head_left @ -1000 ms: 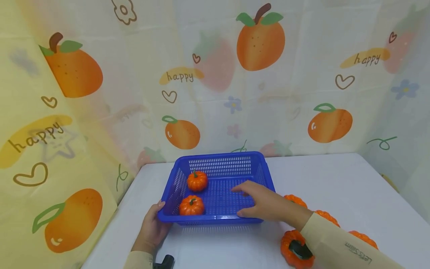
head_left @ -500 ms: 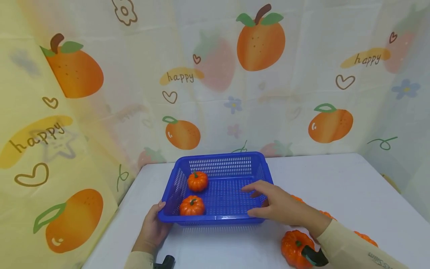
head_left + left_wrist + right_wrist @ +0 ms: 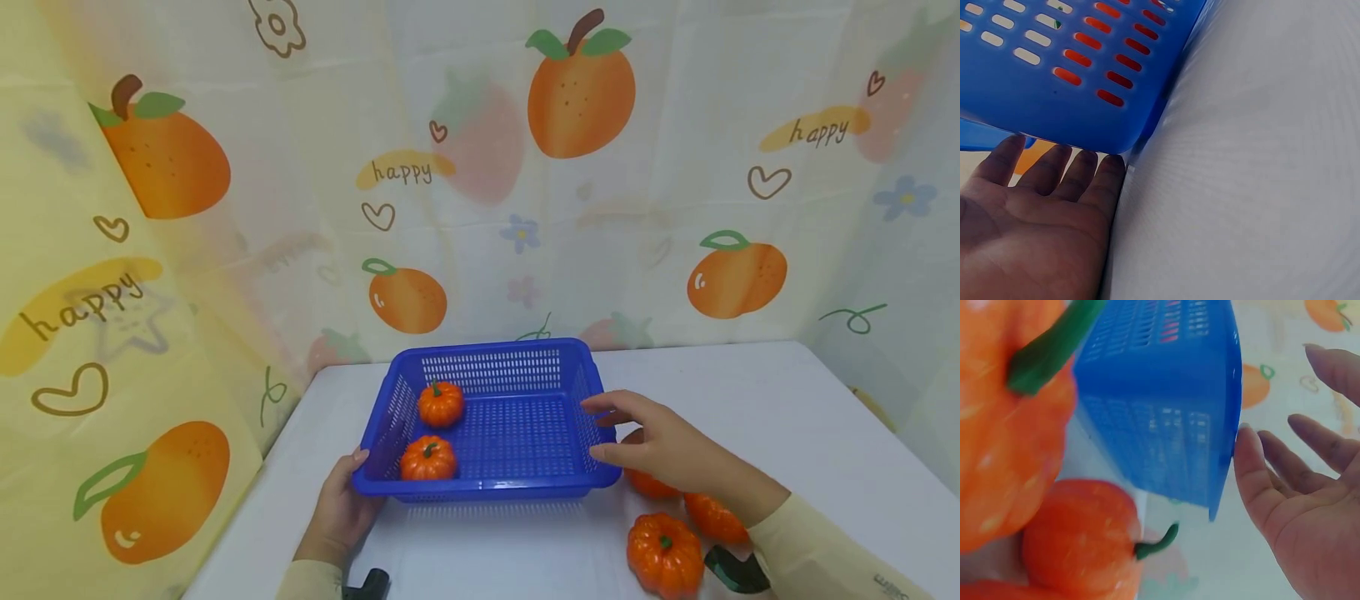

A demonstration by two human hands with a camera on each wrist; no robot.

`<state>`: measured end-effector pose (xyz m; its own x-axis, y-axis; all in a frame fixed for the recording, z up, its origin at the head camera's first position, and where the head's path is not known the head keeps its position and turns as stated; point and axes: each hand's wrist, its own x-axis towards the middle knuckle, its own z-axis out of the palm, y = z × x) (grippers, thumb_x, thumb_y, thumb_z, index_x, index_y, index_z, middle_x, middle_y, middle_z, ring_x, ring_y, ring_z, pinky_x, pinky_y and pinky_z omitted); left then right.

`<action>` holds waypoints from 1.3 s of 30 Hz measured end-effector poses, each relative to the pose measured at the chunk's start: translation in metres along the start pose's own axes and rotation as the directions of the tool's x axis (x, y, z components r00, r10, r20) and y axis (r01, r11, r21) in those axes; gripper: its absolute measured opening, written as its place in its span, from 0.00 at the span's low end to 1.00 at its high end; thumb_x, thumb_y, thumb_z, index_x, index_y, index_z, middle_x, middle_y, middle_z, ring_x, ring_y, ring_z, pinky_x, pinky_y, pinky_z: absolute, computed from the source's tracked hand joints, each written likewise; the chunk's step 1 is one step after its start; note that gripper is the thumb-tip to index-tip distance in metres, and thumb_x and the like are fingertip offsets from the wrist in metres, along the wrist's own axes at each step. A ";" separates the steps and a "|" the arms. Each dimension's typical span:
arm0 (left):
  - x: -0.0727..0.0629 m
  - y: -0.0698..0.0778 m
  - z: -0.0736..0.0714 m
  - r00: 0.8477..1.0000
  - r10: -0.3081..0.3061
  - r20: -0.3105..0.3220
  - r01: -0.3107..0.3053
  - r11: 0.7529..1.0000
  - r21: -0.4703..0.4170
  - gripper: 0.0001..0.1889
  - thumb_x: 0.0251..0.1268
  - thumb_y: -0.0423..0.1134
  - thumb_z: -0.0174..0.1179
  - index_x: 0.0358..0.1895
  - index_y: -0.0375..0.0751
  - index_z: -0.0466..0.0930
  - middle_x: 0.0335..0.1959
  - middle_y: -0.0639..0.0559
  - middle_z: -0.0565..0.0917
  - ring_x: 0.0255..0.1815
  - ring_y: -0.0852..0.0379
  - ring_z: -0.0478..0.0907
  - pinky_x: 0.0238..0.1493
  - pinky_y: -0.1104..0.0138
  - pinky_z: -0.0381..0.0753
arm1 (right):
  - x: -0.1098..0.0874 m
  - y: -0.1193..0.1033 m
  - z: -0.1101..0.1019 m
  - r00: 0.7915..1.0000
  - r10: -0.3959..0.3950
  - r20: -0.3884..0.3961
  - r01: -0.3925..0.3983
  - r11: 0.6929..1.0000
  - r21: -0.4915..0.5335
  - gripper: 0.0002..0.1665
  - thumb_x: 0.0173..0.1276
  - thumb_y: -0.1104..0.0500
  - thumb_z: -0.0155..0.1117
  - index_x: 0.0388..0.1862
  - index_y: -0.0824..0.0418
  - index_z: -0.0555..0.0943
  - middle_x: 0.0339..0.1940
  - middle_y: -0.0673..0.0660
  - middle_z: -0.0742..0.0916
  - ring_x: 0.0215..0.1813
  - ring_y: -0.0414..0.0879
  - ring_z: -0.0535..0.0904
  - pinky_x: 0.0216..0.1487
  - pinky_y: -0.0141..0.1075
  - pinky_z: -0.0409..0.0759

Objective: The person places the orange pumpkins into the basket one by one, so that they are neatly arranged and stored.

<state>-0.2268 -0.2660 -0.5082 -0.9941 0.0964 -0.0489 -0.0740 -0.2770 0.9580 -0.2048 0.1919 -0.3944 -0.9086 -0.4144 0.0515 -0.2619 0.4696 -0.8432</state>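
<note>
A blue plastic basket [image 3: 525, 485] with slotted walls stands on the white table. Inside it, on the left, sit two small orange pumpkins, a rear one [image 3: 441, 405] and a front one [image 3: 428, 458], both with green stems. My left hand [image 3: 341, 508] holds the basket's front left corner, thumb at the rim; in the left wrist view its fingertips [image 3: 1085, 164] meet the basket's edge. At the right rim hovers my right hand [image 3: 656, 442], fingers spread and slightly bent, with nothing in it. Whether a fingertip touches the rim I cannot tell.
Several more pumpkins lie right of the basket, one in front [image 3: 665, 554], another beside it [image 3: 712, 517], and one partly under the right hand [image 3: 649, 485]. A fruit-printed cloth [image 3: 480, 250] hangs behind the table [image 3: 720, 392]. Dark devices sit at both wrists.
My right hand has moved right, from above the basket's inside to its right rim, uncovering more of the pumpkins on the table. The left hand and the basket have stayed put.
</note>
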 end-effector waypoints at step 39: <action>-0.001 -0.001 0.000 1.000 0.021 0.006 -0.021 1.000 -0.013 0.39 0.82 0.51 0.42 0.87 0.32 0.49 0.85 0.35 0.57 0.76 0.50 0.65 0.69 0.66 0.70 | -0.120 0.121 -0.087 0.960 0.269 -0.072 -0.271 0.962 -0.019 0.35 0.86 0.52 0.60 0.80 0.71 0.67 0.73 0.72 0.78 0.60 0.47 0.85 0.50 0.38 0.86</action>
<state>-0.2258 -0.2660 -0.5093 -0.9950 0.0958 -0.0271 -0.0541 -0.2909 0.9552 -0.1554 0.3663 -0.4564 -0.9666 -0.2157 -0.1387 -0.0121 0.5787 -0.8155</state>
